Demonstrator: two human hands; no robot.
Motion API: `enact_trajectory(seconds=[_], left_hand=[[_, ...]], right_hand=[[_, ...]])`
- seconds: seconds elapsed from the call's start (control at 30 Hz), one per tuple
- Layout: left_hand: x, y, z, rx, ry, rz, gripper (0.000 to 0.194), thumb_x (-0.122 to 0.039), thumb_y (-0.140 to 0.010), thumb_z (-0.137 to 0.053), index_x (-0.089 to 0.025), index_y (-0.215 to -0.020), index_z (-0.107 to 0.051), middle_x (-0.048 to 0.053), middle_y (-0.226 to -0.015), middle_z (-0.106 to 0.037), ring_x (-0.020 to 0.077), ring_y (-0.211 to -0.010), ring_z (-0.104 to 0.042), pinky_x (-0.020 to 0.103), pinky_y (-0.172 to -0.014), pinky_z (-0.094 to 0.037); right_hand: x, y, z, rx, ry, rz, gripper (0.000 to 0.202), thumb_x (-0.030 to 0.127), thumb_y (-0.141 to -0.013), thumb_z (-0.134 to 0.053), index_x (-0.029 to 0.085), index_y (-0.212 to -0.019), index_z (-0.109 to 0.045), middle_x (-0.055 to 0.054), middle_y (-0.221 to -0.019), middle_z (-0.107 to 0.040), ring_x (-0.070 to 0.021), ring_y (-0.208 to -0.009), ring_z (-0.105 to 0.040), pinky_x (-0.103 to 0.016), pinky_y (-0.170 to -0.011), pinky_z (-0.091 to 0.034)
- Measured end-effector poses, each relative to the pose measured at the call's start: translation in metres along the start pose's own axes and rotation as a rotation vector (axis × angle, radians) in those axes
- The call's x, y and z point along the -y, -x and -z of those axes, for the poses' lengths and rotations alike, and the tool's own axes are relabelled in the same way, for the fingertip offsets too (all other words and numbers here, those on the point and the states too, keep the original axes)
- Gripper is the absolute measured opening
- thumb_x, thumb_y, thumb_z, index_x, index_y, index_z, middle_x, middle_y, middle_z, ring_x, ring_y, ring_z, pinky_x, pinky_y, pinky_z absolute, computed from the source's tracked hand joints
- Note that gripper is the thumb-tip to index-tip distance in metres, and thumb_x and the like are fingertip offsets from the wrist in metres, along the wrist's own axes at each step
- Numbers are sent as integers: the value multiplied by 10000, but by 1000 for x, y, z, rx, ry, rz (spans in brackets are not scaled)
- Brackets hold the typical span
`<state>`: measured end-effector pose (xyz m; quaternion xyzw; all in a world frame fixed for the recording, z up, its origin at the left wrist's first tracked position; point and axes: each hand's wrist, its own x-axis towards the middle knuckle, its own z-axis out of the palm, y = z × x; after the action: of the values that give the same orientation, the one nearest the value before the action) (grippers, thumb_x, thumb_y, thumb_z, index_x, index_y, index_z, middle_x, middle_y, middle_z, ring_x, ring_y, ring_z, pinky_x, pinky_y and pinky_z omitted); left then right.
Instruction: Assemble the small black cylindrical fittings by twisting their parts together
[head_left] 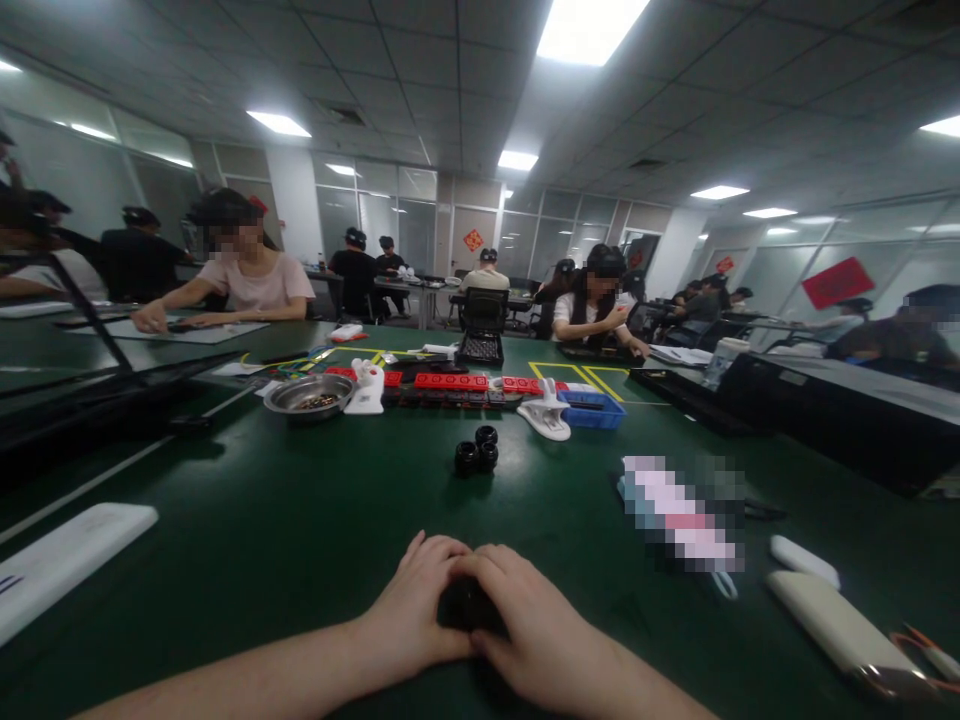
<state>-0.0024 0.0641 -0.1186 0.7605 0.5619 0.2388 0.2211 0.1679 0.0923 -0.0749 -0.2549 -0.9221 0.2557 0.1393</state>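
Close in front of me, my left hand and my right hand meet with curved fingers around a black object. Most of that object is covered by my fingers, so its kind cannot be made out. My fingertips touch at the top and my thumbs come together below. Beyond my hands, three small black round parts with ring-like ends sit grouped together on the green table.
Behind the round parts are a metal bowl of small pieces, red boxes, white clamps and a blue tray. To the right lie a pixelated pouch and a cream case; a white slab lies left.
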Motion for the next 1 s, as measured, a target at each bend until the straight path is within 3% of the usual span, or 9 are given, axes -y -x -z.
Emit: enact_trajectory(seconds=[0.17, 0.27, 0.37, 0.43, 0.57, 0.67, 0.8, 0.93, 1.0], left_hand=[[3, 0, -1, 11, -3, 5, 507, -373, -574, -694, -228, -1037, -544, 57, -1113, -520, 248, -1079, -440, 517, -1029, -125], [-1, 1, 2, 38, -7, -5, 445, -388, -600, -678, -230, -999, -561, 55, -1127, -516, 250, -1095, -430, 517, -1028, -124], [-4, 1, 4, 35, -8, 12, 442, -439, -585, -684, -228, -958, -578, 53, -1121, -516, 261, -1098, -428, 542, -1019, -112], [-5, 1, 5, 36, -5, 29, 466, -457, -565, -695, -225, -953, -580, 59, -1124, -514, 269, -1103, -425, 556, -1015, -101], [-6, 1, 6, 50, 15, 54, 475, -478, -575, -685, -228, -964, -580, 66, -1137, -508, 272, -1115, -421, 560, -1020, -80], [-8, 3, 9, 59, 31, 54, 475, -496, -587, -674, -229, -970, -580, 63, -1154, -493, 267, -1131, -408, 549, -1029, -63], [-9, 6, 9, 37, 28, 51, 480, -481, -568, -695, -223, -958, -584, 70, -1150, -491, 259, -1131, -404, 541, -1029, -71], [-4, 4, 5, 13, 28, 37, 482, -455, -540, -724, -232, -944, -587, 61, -1130, -501, 251, -1111, -416, 536, -1025, -87], [-1, 3, 3, 19, 32, 34, 504, -444, -513, -744, -226, -939, -587, 60, -1123, -504, 251, -1109, -415, 535, -1026, -78]], right_hand=[[8, 2, -2, -71, -46, -28, 559, 260, -646, -681, 205, -1147, -441, -57, -1111, -475, -211, -1000, -439, -334, -886, -352], [2, 1, -6, -172, -92, -55, 416, 289, -693, -643, 200, -1072, -496, -48, -1022, -499, -193, -924, -464, -306, -809, -379], [-29, -6, -1, -397, -255, -71, 156, 296, -772, -529, 172, -857, -570, -19, -808, -538, -158, -757, -482, -275, -696, -377], [-61, -13, 6, -547, -497, -158, 235, 384, -748, -545, 163, -678, -585, 15, -608, -505, -132, -613, -457, -250, -603, -355], [-123, -27, 19, -697, -646, -281, 441, 572, -700, -494, 164, -532, -502, 53, -435, -353, -97, -425, -340, -218, -423, -266], [-137, -28, 20, -767, -775, -331, 469, 626, -714, -411, 179, -578, -464, 69, -445, -314, -81, -374, -284, -201, -372, -216], [-107, -10, -1, -696, -882, -313, 453, 608, -713, -446, 174, -586, -470, 62, -458, -337, -78, -378, -303, -200, -379, -235], [-72, 12, -28, -396, -847, -199, 481, 577, -712, -503, 143, -506, -514, 23, -437, -406, -86, -388, -356, -209, -387, -236], [-70, 12, -31, -358, -756, -164, 491, 559, -743, -486, 133, -505, -540, 25, -408, -399, -89, -401, -367, -216, -417, -250]])
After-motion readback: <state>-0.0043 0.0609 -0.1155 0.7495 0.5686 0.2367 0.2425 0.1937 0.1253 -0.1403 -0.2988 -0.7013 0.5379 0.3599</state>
